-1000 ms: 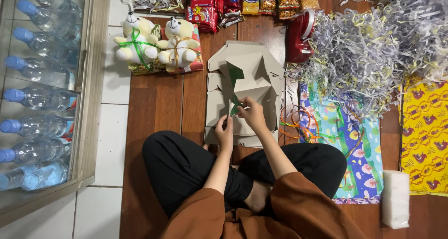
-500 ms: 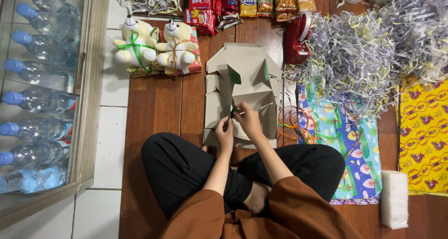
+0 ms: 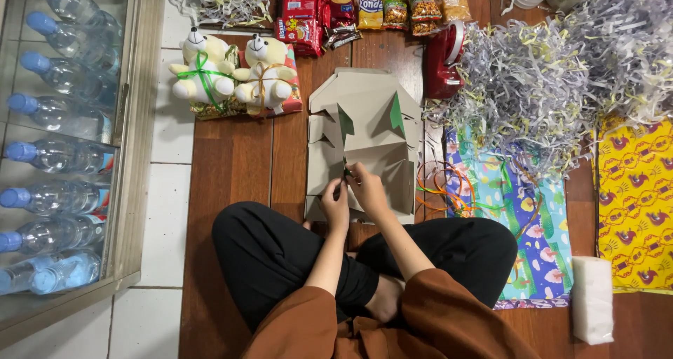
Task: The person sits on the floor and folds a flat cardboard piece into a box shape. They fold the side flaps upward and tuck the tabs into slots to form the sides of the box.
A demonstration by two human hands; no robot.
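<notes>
A flat grey cardboard box blank (image 3: 371,131) with green-faced flaps lies on the wooden floor in front of my crossed legs. My left hand (image 3: 335,203) and my right hand (image 3: 366,186) meet over its near left part. Both pinch a small flap of the box between their fingertips. The flap's green side shows just above my fingers.
Two plush bears (image 3: 231,75) on a wrapped gift sit at the far left, snack packets (image 3: 315,12) behind them. A red tape dispenser (image 3: 443,61), a heap of shredded paper (image 3: 561,78), orange ribbon (image 3: 442,187), patterned wrapping sheets (image 3: 515,212) and a white roll (image 3: 590,299) lie right. A glass cabinet of water bottles (image 3: 56,134) stands left.
Both hands have stayed on the box's near left flap, shifting a little toward me as they work it. The view has drifted slightly.
</notes>
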